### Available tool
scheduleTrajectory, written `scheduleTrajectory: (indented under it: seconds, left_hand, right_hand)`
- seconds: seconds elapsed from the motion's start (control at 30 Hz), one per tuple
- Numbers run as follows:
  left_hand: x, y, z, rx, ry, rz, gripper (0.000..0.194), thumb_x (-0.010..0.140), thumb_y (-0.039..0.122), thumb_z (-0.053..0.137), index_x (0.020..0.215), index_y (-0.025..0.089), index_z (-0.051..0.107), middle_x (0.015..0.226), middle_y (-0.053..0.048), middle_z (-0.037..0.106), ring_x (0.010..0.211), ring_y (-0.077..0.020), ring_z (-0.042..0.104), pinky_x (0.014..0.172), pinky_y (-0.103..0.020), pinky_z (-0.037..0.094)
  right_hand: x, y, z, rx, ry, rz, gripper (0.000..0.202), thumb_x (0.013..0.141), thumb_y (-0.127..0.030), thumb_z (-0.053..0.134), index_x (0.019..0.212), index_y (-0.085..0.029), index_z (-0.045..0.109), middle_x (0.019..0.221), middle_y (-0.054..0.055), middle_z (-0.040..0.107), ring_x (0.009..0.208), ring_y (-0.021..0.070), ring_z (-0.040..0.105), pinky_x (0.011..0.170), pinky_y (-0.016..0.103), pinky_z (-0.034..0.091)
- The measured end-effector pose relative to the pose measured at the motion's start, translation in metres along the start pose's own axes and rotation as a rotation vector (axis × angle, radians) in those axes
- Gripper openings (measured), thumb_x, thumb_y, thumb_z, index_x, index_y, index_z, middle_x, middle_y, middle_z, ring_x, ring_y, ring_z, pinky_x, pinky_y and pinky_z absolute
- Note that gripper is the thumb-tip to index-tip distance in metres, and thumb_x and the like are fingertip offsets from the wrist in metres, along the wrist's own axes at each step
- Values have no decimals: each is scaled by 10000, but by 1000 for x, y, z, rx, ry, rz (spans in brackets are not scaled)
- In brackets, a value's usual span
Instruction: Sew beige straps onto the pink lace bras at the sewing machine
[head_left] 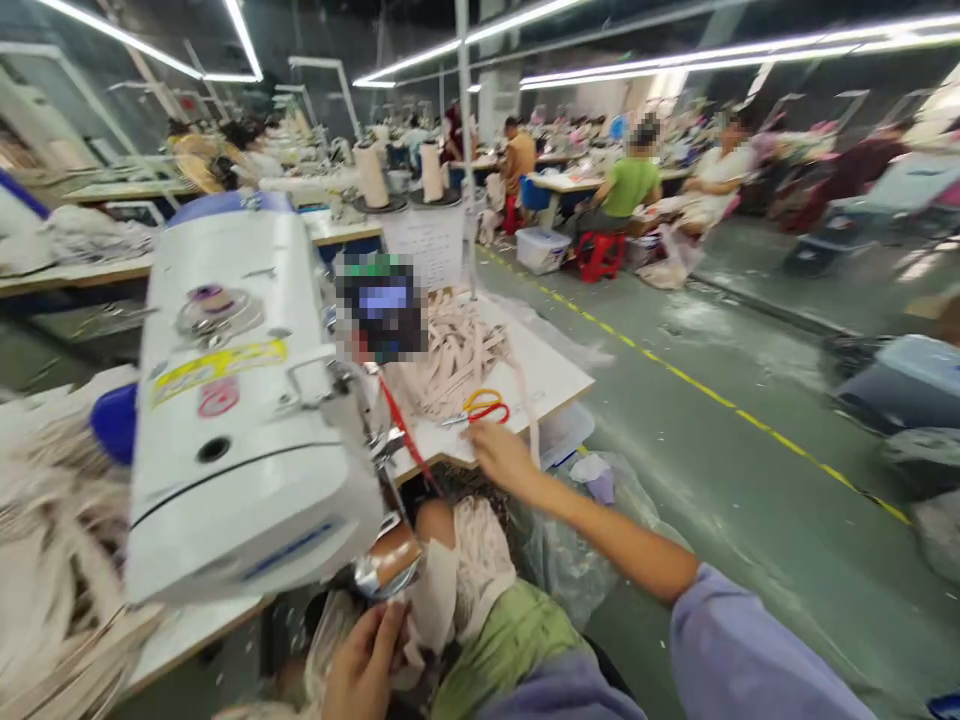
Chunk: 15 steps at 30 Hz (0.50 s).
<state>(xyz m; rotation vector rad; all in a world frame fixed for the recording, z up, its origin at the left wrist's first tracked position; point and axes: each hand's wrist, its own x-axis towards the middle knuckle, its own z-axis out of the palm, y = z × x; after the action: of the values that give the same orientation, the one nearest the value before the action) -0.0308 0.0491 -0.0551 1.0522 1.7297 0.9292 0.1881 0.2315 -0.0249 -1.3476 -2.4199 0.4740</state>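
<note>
My right hand [496, 452] reaches over the front edge of the sewing table, its fingers right beside scissors [487, 406] with one yellow and one red handle loop. Whether the fingers touch the scissors is not clear. Low in the picture, my left hand [367, 655] pinches pale beige fabric [409, 650] just below the machine's shiny metal part [386, 575]. Behind the scissors a heap of beige strips [457, 350] lies on the white tabletop [555, 385]. A red ribbon [403, 420] hangs down beside the machine.
A large white sewing machine [240, 400] fills the left. More beige fabric [52, 560] is piled at far left. Plastic bags [570, 550] and a clear bin [566, 435] sit below the table's right side. People work farther back, one on a red stool [600, 255].
</note>
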Motion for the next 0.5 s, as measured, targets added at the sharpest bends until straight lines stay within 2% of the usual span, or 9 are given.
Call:
scheduleTrajectory:
  seconds: [0.07,0.17,0.27,0.5]
  left_hand:
    - [0,-5,-2,-183,-50,-141,683,565,850,644,659,174,651,560,14,543,528,-142,495,498,-253,412]
    - [-1,-7,-2,-372,-50,-246,667,481,808,732,669,173,654,584,18,544,534,-121,465,492,-227,388]
    - [0,-5,0,-458,-69,-267,617,507,760,761,635,169,638,572,18,536,520,-104,435,471,-208,356]
    - [-7,21,2,-574,-128,-246,500,563,619,801,644,155,633,600,15,557,515,-82,417,487,-203,332]
  right_hand:
    - [29,26,-11,-34,-3,28,323,950,-47,429,1134,-152,672,1138,130,676,1072,197,622,965,364,486]
    - [50,46,-21,-104,-4,41,224,954,-223,571,1157,-150,633,1193,112,633,1061,218,619,925,421,523]
    - [47,49,-31,-171,11,53,337,951,-356,594,1233,-172,581,1242,92,601,1047,219,625,880,432,551]
    - [34,35,-42,-182,-69,8,353,949,-353,598,1245,-161,570,1235,95,600,1044,220,625,875,431,548]
